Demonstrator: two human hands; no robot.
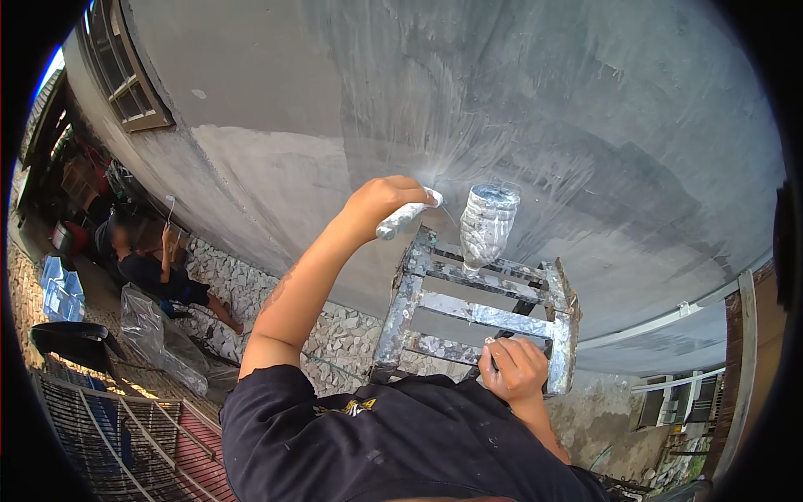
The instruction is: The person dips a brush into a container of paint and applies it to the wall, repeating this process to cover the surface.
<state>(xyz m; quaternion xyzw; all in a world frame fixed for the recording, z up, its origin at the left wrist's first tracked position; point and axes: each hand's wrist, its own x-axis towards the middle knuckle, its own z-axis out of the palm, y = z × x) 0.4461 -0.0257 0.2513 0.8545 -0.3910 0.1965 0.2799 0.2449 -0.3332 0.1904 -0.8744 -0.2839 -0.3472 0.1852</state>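
Note:
My left hand [386, 203] is raised against the grey wall [276, 67], its fingers wrapped round a white, paint-coated cylindrical tool [405, 217]. Just right of it, an upturned cut plastic bottle [488, 230] smeared with white paint has a wire at its open rim and bluish-grey liquid inside. It overlaps the top of a paint-spattered ladder [481, 311]. Lower down, my right hand [514, 368] is curled closed in front of the ladder's lower rungs, close to my chest. Something dark shows between its fingers, but I cannot tell what it is.
At the left, another person [159, 266] sits low near the wall, holding up a small roller [171, 207]. Broken stones [222, 268] cover the ground. Plastic sheeting [159, 335], a blue container [63, 289] and a metal grille [125, 427] are nearby. A pipe [652, 322] runs along the right.

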